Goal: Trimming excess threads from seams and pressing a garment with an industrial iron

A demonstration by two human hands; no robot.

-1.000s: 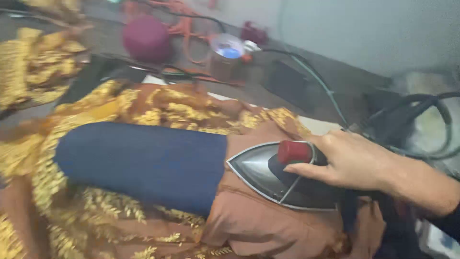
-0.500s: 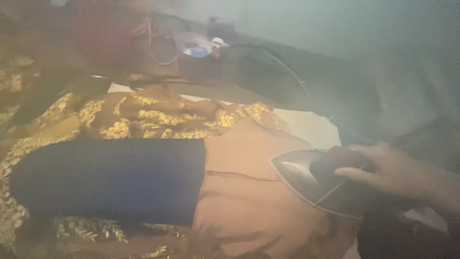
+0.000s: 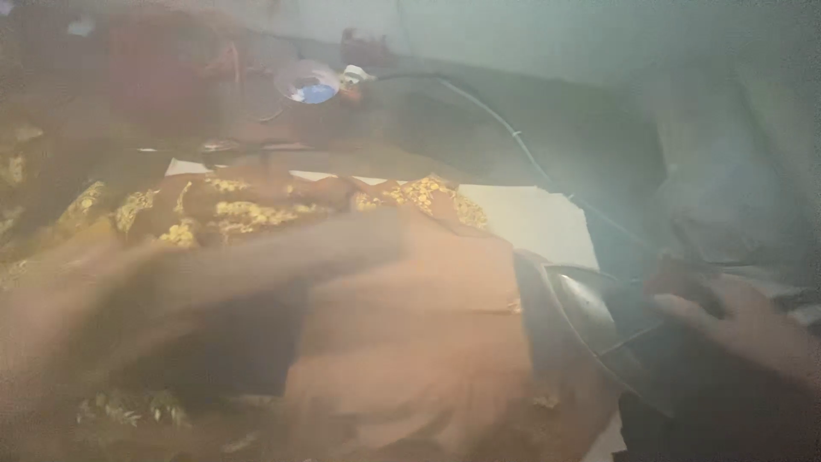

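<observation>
In the head view, which is much blurred, the work in hand seems to be the pressing of a garment. The right hand is at the lower right of the frame. Its fingers are curled closed around the dark red handle of the iron. The iron is tipped, so that its shiny metal sole faces left toward the cloth.

The orange-brown cloth fills the lower middle of the frame, just beside the iron. Its gold-patterned border lies above it, toward the left. A pale blurred streak crosses the lower left of the frame over the cloth. It may be the left hand, but I cannot tell this, nor what it holds. A black cord runs from the upper middle down toward the iron. A small round container with a blue spot stands at the upper middle, well apart from the iron.

By my judgement the iron is between two strokes. The next move calls for a flat cloth and for the sole to be set level on it.
</observation>
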